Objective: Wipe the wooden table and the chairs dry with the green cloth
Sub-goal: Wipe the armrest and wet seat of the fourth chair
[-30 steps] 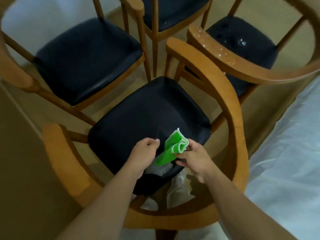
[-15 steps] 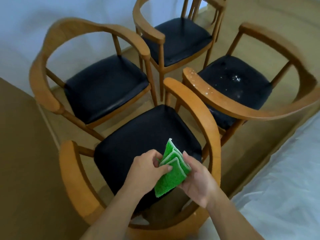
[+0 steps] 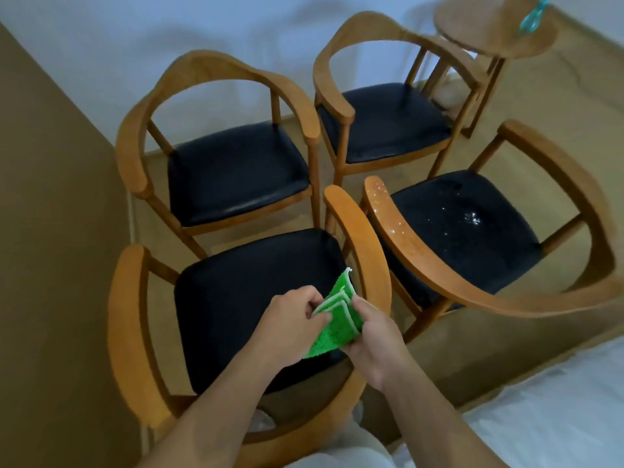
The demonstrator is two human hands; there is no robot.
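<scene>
The folded green cloth hangs between both hands above the nearest chair's black seat. My left hand pinches its left edge, and my right hand grips its right side. To the right stands a chair whose wooden armrest and black seat carry water drops. Two more wooden chairs, one at back left and one at back right, stand behind. A small round wooden table is at the top right.
A brown wall or panel runs along the left. White sheeting covers the lower right, and a white wall closes the back. A turquoise object hangs over the round table. The chairs stand close together.
The view has tilted up, bringing the back chairs and round table into sight. My left hand has come to pinch the cloth, which is now folded flat between both hands.
</scene>
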